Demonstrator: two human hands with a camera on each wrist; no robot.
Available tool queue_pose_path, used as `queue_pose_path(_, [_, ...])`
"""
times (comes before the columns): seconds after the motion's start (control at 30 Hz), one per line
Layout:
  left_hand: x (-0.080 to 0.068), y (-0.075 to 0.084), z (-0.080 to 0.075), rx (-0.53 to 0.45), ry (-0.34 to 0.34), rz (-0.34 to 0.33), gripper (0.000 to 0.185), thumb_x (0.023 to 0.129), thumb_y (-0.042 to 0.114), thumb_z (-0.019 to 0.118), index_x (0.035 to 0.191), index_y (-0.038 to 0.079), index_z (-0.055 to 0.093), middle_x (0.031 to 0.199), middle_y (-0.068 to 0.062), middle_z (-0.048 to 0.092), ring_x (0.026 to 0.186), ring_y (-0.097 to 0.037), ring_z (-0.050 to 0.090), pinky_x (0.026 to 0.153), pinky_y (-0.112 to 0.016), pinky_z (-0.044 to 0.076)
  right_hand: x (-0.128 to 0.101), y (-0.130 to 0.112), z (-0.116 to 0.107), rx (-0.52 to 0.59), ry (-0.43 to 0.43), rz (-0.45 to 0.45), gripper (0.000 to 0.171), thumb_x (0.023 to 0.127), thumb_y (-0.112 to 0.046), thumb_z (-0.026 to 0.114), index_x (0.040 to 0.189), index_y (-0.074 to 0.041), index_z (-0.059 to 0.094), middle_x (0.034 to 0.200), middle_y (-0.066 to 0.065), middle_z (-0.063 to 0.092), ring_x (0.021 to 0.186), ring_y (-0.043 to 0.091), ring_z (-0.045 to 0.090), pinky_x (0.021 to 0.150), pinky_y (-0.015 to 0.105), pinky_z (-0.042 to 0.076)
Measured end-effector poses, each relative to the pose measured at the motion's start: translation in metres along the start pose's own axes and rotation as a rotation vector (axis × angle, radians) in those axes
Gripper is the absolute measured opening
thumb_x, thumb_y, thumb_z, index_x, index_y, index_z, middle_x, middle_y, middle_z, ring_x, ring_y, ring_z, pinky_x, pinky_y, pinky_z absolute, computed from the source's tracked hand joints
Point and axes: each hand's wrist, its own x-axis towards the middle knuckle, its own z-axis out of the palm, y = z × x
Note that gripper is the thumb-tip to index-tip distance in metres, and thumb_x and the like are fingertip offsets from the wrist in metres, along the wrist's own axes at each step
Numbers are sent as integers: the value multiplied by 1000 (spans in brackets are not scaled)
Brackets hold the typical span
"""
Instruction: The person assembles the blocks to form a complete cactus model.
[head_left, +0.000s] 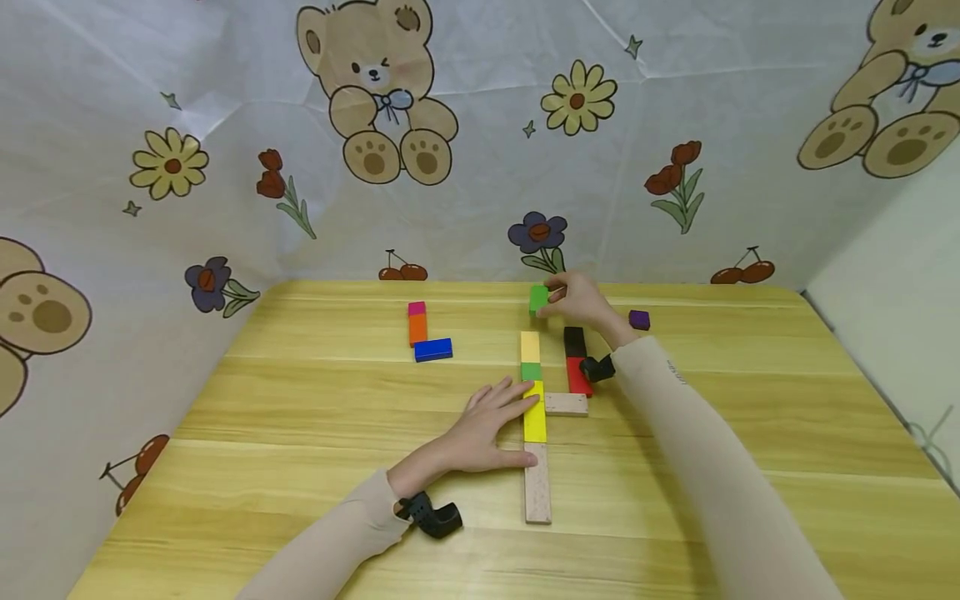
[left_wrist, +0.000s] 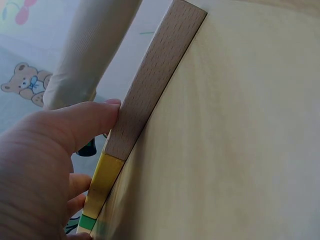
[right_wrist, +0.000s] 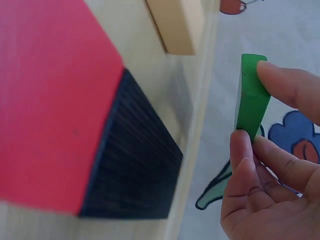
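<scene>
A line of blocks runs down the middle of the wooden table (head_left: 300, 467): a pale yellow block (head_left: 530, 347), a small green block (head_left: 531, 372), a bright yellow block (head_left: 535, 417) and a long plain wooden block (head_left: 537, 493). My left hand (head_left: 491, 429) lies flat beside this line, fingers touching the yellow block (left_wrist: 102, 180) and thumb against the wooden block (left_wrist: 150, 85). My right hand (head_left: 577, 302) is at the far side and pinches a green block (head_left: 538, 298) between thumb and fingers (right_wrist: 280, 85), lifted off the table; in the right wrist view the green block (right_wrist: 250, 97) stands edge-on.
A black block (head_left: 574, 341) and red block (head_left: 577, 377) lie end to end right of the line, with a short wooden block (head_left: 566, 404) across. A pink, orange and blue group (head_left: 422, 332) sits at far left, a purple cube (head_left: 639, 319) at far right. Printed cloth walls surround the table.
</scene>
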Motion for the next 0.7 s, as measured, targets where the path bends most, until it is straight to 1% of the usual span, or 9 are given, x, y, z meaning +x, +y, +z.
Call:
queue_pose_path(0.23, [0,1,0,0,-4,-4,79,76,60,54,140,20,29,149,2,15,136,-29,8,106,-50,8,1,-2,9,-11,-52,30,65,69,-22,75,125,-2,47,120,12,52,100,24,54,82,37,46])
queue_pose_path(0.4, [-1,0,-2,-3,-5,-4,79,76,60,55,140,20,29,149,2,14,136,-28,7,106,-50,9,3,-5,13,-30,-71,30,63,69,-20,75,123,-1,48,118,13,54,100,25,55,83,37,46])
queue_pose_path(0.7, [-2,0,-2,2,-8,-4,79,76,60,54,140,20,29,149,3,14,136,-28,7,107,-50,9,7,-2,16,-51,-120,18,62,68,-21,76,121,-1,51,115,13,55,98,24,55,82,37,46])
